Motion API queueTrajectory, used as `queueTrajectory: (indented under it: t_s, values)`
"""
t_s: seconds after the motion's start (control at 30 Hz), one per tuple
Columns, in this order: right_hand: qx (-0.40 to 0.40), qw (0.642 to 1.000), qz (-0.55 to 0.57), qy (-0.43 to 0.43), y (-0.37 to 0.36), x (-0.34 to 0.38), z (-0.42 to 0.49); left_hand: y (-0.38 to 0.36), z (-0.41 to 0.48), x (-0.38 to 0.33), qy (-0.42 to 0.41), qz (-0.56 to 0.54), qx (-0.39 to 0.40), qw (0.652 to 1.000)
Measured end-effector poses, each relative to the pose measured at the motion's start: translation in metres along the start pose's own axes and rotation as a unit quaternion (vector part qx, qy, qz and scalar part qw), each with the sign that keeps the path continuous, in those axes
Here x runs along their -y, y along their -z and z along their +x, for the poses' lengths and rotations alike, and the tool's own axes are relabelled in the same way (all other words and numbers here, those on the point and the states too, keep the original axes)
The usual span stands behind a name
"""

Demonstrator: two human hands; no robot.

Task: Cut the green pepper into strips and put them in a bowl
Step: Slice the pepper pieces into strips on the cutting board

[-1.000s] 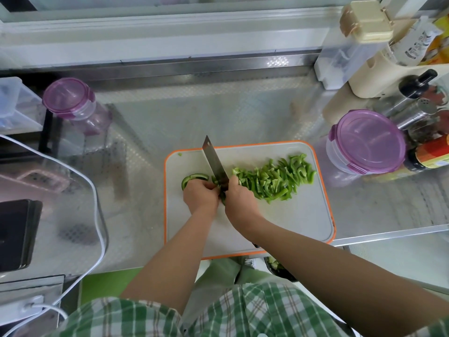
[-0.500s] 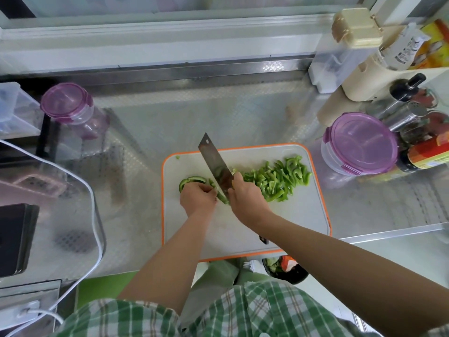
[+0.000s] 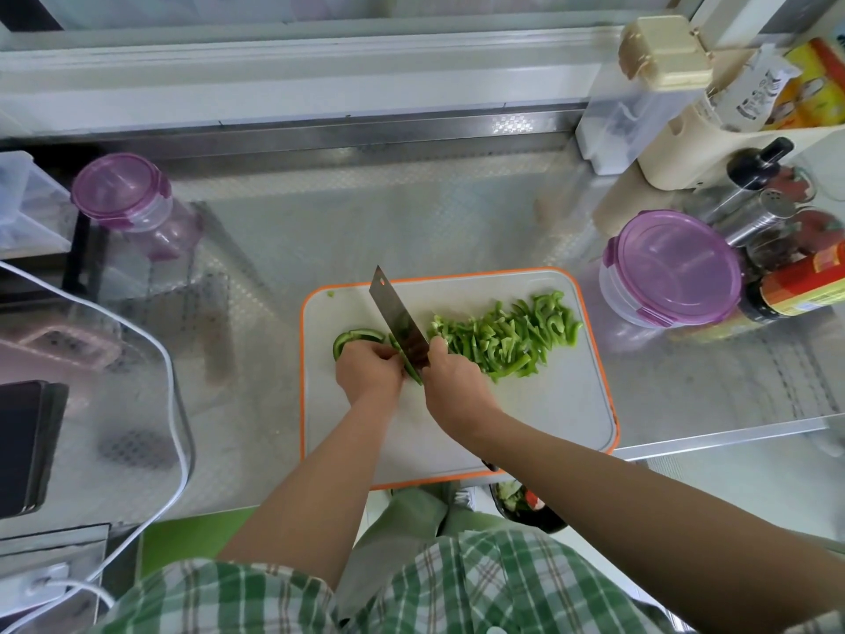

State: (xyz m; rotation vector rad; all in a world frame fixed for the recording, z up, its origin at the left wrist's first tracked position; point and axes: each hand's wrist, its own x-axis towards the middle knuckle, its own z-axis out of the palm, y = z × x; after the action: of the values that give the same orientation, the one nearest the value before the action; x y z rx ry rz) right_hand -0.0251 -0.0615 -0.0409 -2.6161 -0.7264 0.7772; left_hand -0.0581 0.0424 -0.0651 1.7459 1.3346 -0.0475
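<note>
Green pepper piece (image 3: 354,337) held by left hand (image 3: 368,370), right hand (image 3: 450,382) gripping knife (image 3: 398,320), strips (image 3: 507,336) piled on board (image 3: 548,414), purple-lidded tub (image 3: 672,265) closed

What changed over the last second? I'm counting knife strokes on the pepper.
The knife, gripped by the right hand, seems to have lifted slightly half a second ago, its flat showing more, and has come back down on the pepper piece next to the left hand. Unchanged: both grips, the left fingers curled on the piece, and the pile of strips on the cutting board.
</note>
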Motion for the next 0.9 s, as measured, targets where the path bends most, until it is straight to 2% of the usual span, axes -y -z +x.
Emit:
queueTrajectory:
  t_s: [0.5, 0.67, 0.9]
  values:
    - [0.02, 1.0, -0.019, -0.002, -0.005, 0.012, 0.012, -0.004, 0.001, 0.002, -0.001, 0.006, -0.017, 1.0]
    - [0.01, 0.999, -0.032, 0.007, -0.002, 0.007, 0.015, -0.006, 0.001, 0.001, -0.002, 0.01, -0.024, 1.0]
    - [-0.032, 0.999, -0.008, -0.031, 0.013, -0.024, 0.021, -0.009, 0.005, 0.008, -0.019, 0.029, -0.02, 0.999]
